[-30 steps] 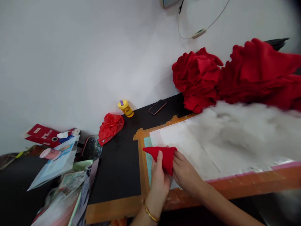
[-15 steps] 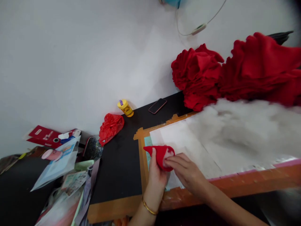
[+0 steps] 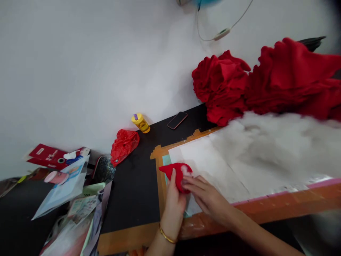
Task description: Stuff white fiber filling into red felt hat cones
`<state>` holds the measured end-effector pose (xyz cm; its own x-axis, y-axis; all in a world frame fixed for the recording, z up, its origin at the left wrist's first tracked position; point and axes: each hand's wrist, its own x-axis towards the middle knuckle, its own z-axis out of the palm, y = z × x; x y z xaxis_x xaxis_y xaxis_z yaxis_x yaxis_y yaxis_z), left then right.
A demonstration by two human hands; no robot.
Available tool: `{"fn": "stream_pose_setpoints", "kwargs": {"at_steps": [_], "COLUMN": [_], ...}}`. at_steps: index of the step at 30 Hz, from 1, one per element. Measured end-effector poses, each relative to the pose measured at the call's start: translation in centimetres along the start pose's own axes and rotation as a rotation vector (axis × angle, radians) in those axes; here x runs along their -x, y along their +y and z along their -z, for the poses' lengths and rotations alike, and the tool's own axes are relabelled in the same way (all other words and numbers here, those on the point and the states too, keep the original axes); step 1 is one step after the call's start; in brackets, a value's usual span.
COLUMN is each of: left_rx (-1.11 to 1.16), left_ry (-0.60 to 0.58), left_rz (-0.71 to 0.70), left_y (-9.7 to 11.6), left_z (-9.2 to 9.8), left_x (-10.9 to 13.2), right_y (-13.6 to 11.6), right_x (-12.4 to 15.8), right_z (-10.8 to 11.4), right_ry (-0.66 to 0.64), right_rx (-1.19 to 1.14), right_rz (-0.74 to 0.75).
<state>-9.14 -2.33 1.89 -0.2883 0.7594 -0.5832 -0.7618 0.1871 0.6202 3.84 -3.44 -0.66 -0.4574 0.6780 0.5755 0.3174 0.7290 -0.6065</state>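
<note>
A small red felt hat-like piece (image 3: 168, 171) with a pointed tip is in my left hand (image 3: 174, 199), the thumb lying over its near side. Its point faces left, and the wide mouth opens toward the right. White fluffy stuffing (image 3: 184, 169) shows inside that mouth. My right hand (image 3: 207, 197) is at the opening, its fingers held together and pressed on the stuffing and the lower rim; the fingertips are partly hidden. Under both hands lies a white sheet (image 3: 191, 153) taped to the table.
A big heap of white fibre (image 3: 271, 149) covers the right of the sheet. Behind it are stacks of red fabric pieces (image 3: 221, 80). A phone (image 3: 177, 120), a yellow-lidded bottle (image 3: 141, 123) and a red plastic bag (image 3: 124, 145) stand along the wall. Cluttered packaging (image 3: 64, 185) fills the left.
The felt piece has tilted a little and shifted slightly left with both hands. My right fingers have moved lower across its mouth, and more white stuffing shows above them.
</note>
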Motion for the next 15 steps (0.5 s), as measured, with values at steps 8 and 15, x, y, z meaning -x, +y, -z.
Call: {"fn": "stream_pose_setpoints", "kwargs": {"at_steps": [8, 15], "left_rx": [0.000, 0.070], "left_ry": [-0.073, -0.024], "left_rz": [0.037, 0.136], "left_y": [-0.8, 0.6], "left_z": [-0.4, -0.3], "left_x": [0.9, 0.5], "right_y": [0.4, 0.3], "right_x": [-0.5, 0.2], "right_z": [-0.5, 0.1], "right_ry": [0.045, 0.033], "right_rx": [0.228, -0.018], "right_rz": [-0.024, -0.131]}}
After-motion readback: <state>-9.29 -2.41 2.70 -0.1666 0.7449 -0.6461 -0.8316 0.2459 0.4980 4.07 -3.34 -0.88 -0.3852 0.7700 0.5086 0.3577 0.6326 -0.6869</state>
